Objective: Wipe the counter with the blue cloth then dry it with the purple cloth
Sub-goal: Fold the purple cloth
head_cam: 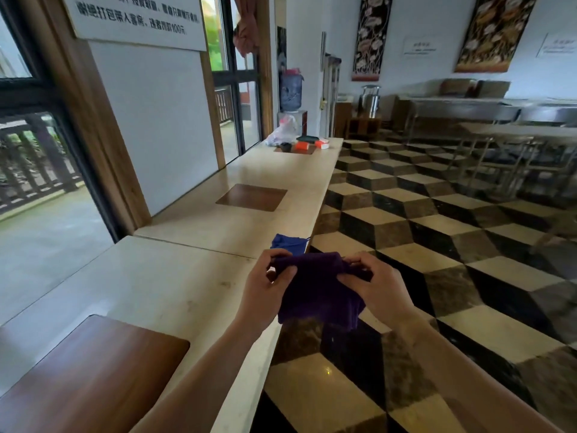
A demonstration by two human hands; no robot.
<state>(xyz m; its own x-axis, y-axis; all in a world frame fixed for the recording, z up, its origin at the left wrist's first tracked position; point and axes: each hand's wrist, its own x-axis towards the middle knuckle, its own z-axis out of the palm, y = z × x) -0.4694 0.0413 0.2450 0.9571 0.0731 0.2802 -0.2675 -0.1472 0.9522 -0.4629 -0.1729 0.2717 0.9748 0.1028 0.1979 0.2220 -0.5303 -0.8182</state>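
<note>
Both the left hand (265, 282) and right hand (374, 282) pinch the purple cloth (318, 292) above the desk (175, 276) edge, blue cloth (288, 243) beyond; spreading it flat first should dry best.

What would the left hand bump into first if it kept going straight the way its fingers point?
Probably the purple cloth it already pinches: the left hand has its fingers curling rightward into the fabric. Beyond it sits the right hand; depth is unclear.

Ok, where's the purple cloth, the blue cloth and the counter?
purple cloth (315, 292): head view, middle of the hanging fold.
blue cloth (288, 243): head view, the part showing above the hands.
counter (175, 276): head view, bare pale top.
</note>
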